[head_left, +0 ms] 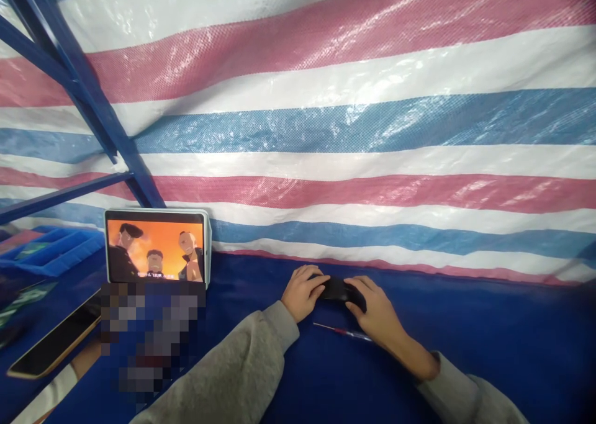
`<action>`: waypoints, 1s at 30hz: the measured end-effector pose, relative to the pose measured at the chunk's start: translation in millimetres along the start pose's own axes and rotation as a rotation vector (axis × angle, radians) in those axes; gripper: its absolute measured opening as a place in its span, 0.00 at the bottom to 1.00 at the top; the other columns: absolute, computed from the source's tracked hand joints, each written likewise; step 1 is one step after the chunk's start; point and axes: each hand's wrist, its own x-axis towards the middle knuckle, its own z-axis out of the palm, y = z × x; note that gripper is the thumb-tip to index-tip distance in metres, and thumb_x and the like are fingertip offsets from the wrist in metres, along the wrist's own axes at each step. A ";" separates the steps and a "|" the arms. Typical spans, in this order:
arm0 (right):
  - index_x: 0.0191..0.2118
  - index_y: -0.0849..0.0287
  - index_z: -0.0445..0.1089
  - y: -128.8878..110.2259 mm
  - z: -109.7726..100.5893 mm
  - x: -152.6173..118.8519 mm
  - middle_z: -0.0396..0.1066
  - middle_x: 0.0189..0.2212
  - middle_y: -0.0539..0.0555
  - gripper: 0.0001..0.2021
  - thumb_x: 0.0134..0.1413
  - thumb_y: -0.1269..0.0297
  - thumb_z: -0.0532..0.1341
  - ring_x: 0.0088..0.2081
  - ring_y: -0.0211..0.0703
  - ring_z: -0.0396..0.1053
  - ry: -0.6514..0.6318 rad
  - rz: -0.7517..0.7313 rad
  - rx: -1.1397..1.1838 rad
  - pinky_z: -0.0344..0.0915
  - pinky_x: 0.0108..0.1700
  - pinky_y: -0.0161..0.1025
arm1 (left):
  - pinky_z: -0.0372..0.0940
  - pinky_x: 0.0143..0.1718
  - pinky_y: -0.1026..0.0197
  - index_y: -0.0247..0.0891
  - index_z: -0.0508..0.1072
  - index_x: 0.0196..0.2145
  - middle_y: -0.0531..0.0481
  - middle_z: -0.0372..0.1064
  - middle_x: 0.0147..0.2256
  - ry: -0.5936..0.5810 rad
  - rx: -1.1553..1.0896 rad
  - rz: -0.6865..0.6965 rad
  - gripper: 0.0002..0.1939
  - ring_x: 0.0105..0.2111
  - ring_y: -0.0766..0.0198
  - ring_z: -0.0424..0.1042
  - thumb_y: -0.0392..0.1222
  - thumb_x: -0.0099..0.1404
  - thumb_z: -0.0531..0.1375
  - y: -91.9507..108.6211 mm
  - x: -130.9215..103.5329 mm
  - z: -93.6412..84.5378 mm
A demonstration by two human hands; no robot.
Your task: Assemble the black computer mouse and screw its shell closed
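Both of my hands rest around a black game controller (336, 288) on the blue tabletop. My left hand (303, 292) is closed on its left end, with the fingertips on its top. At the other end, my right hand (376, 306) wraps the rounded grip, thumb toward me and fingers over the far side. Fingers cover much of the controller, so its buttons cannot be made out. Just in front of it lies a thin screwdriver (341, 331) with a metal shaft and a red and clear handle, its right end near my right wrist.
A tablet (156, 250) playing a cartoon stands at the left. Beside it are a phone (58, 337), part of another person's hand (88, 354) and a blue divided tray (65, 250). A blue metal frame (100, 120) rises before the striped plastic sheet (349, 126) behind the table.
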 end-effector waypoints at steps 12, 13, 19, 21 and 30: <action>0.55 0.60 0.64 0.7 2.9 -5.4 0.65 0.52 0.61 0.21 0.56 0.61 0.56 0.52 0.52 0.65 0.005 -0.021 0.100 0.61 0.54 0.50 | 0.66 0.46 0.52 0.39 0.78 0.38 0.47 0.77 0.38 0.091 -0.138 0.061 0.10 0.41 0.58 0.75 0.42 0.69 0.56 -4.7 -0.7 4.0; 0.55 0.60 0.64 0.5 2.9 -5.7 0.65 0.52 0.61 0.21 0.56 0.61 0.56 0.52 0.51 0.65 0.004 -0.021 0.103 0.61 0.54 0.50 | 0.66 0.46 0.53 0.39 0.78 0.38 0.48 0.77 0.38 0.106 -0.124 0.082 0.10 0.41 0.59 0.75 0.41 0.69 0.56 -4.4 -1.0 4.0; 0.54 0.57 0.64 6.7 8.9 -6.8 0.65 0.51 0.59 0.21 0.54 0.61 0.57 0.50 0.51 0.65 0.032 -0.021 0.121 0.61 0.53 0.50 | 0.66 0.42 0.55 0.38 0.77 0.34 0.49 0.78 0.34 0.171 -0.115 0.103 0.09 0.35 0.61 0.76 0.40 0.68 0.57 -3.4 -1.4 4.9; 0.55 0.57 0.64 8.4 10.6 -6.8 0.65 0.51 0.59 0.21 0.54 0.62 0.57 0.51 0.51 0.65 0.034 -0.028 0.123 0.61 0.53 0.50 | 0.65 0.45 0.54 0.39 0.77 0.33 0.49 0.78 0.34 0.162 -0.121 0.098 0.08 0.36 0.61 0.76 0.39 0.68 0.58 -3.2 -1.2 5.2; 0.54 0.57 0.65 5.1 9.9 -7.3 0.66 0.51 0.59 0.21 0.53 0.63 0.57 0.51 0.52 0.65 0.054 -0.028 0.121 0.61 0.53 0.50 | 0.63 0.49 0.51 0.38 0.75 0.30 0.49 0.77 0.36 0.124 -0.129 0.020 0.05 0.37 0.61 0.76 0.36 0.65 0.60 0.5 -1.7 2.6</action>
